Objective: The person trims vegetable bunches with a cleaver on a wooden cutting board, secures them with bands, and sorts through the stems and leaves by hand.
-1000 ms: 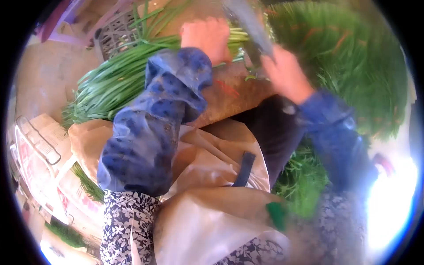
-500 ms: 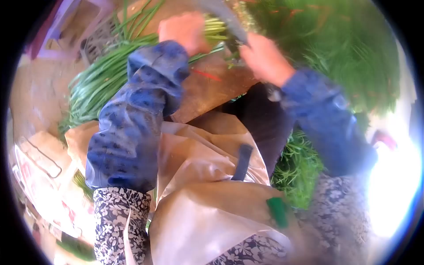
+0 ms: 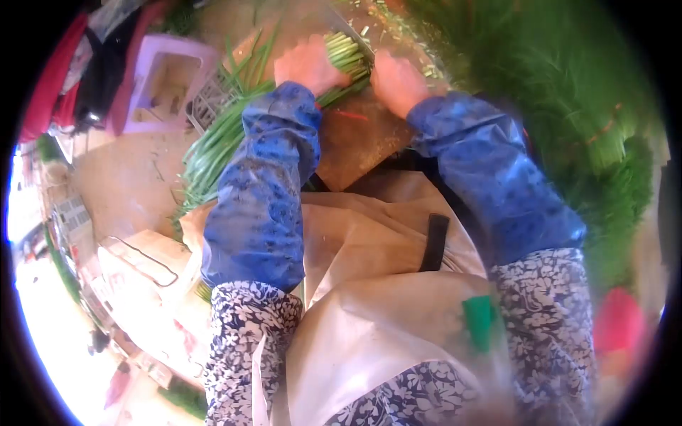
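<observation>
We're looking at brown floor (image 3: 117,181) on the left, a purple crate (image 3: 144,86) upper left, white glare (image 3: 53,319) flooding lower left!

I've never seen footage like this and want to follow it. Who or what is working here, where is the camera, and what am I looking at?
There is no machine here: a person works with two bare hands. Every picture comes from one camera on the person's head, looking forward and down, so the blue sleeves reach away from you.

The left hand grips a bundle of long green stalks. The right hand holds a knife, its blade near the bundle's pale ends. Beneath is a brown board, with a red strip and small cut bits on it. Feathery greens are heaped to the right. Motion blur hides finer detail.
</observation>
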Tool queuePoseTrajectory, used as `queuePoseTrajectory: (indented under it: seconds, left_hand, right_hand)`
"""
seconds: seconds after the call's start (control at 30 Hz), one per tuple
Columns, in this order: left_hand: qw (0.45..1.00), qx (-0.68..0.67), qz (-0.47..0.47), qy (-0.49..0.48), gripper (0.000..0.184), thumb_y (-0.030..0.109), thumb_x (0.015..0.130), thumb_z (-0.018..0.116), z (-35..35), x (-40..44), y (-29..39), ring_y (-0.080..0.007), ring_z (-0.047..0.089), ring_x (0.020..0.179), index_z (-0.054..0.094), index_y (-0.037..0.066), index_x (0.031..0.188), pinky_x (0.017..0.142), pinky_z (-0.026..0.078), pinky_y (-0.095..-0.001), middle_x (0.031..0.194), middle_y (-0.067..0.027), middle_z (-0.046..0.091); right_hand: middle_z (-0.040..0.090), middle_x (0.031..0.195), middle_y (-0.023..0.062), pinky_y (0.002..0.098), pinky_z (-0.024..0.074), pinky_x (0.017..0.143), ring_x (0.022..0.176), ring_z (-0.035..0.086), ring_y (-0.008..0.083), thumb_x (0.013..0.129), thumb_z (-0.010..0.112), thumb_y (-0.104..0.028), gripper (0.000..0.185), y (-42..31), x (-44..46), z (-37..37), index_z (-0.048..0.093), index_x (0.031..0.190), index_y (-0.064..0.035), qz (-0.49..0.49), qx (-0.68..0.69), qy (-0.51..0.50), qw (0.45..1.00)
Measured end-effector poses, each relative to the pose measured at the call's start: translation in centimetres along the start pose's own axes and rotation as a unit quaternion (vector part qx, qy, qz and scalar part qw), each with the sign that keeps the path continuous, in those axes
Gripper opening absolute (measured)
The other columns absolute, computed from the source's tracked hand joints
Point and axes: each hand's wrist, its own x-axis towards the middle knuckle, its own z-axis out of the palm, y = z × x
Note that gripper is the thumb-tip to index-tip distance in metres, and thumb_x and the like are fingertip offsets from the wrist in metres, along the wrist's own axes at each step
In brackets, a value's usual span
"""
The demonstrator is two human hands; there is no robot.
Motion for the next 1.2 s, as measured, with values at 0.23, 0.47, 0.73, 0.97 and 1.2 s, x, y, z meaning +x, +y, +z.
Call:
queuePoseTrajectory:
  seconds: [0.23,0.47,0.73,0.97,1.2]
  left_hand:
    - [0.999,0.009,-0.003,0.041,0.068,0.049,0.057,0.078,1.3,-0.4,-0.1,-0.0345,0.066,0.097,0.06,0.008,0.108,0.082,0.052,-0.0446,0.106,-0.0175,0.067]
    - [0.998,-0.067,-0.001,0.015,0.076,0.052,0.056,0.079,3.3,1.4,-5.2,-0.0336,0.066,0.098,0.062,0.014,0.12,0.086,0.051,-0.0431,0.108,-0.0145,0.069]
    - [0.99,-0.137,0.003,-0.024,0.069,0.046,0.055,0.081,2.7,1.0,-5.8,-0.0312,0.067,0.096,0.067,0.011,0.113,0.085,0.051,-0.0406,0.101,-0.0137,0.071]
    - [0.989,-0.141,0.036,0.023,0.068,0.046,0.055,0.079,4.1,1.2,-6.0,-0.0332,0.066,0.096,0.064,0.009,0.111,0.083,0.051,-0.0429,0.104,-0.0159,0.068]
    - [0.995,-0.082,0.02,0.049,0.079,0.046,0.058,0.08,3.2,-1.1,-5.7,-0.0354,0.061,0.105,0.055,0.005,0.121,0.087,0.049,-0.0439,0.111,-0.0194,0.062]
  right_hand:
    - [0.066,0.087,0.0245,0.0539,0.0514,0.072,0.081,0.065,0.044,0.091,0.051,-0.02,0.02,5.3,3.0,-3.2,0.056,0.099,-0.0034,-0.003,-0.09,0.041,0.995]
    - [0.061,0.086,0.0276,0.0535,0.046,0.074,0.085,0.059,0.0465,0.088,0.054,-0.02,0.021,3.3,3.6,0.2,0.056,0.093,0.0011,-0.111,0.098,-0.036,0.988]
    - [0.062,0.083,0.0262,0.0502,0.0465,0.073,0.082,0.06,0.0445,0.085,0.053,-0.018,0.022,3.1,4.7,0.3,0.057,0.089,0.0031,-0.169,0.117,-0.072,0.976]
    - [0.063,0.078,0.0262,0.0538,0.0469,0.069,0.077,0.061,0.0465,0.088,0.052,-0.019,0.02,0.7,7.5,3.9,0.056,0.092,-0.0003,-0.176,0.008,-0.011,0.984]
    - [0.066,0.083,0.0224,0.0545,0.0485,0.065,0.076,0.064,0.0443,0.086,0.05,-0.009,0.018,2.4,6.7,2.9,0.051,0.103,-0.0046,-0.116,-0.127,0.058,0.983]
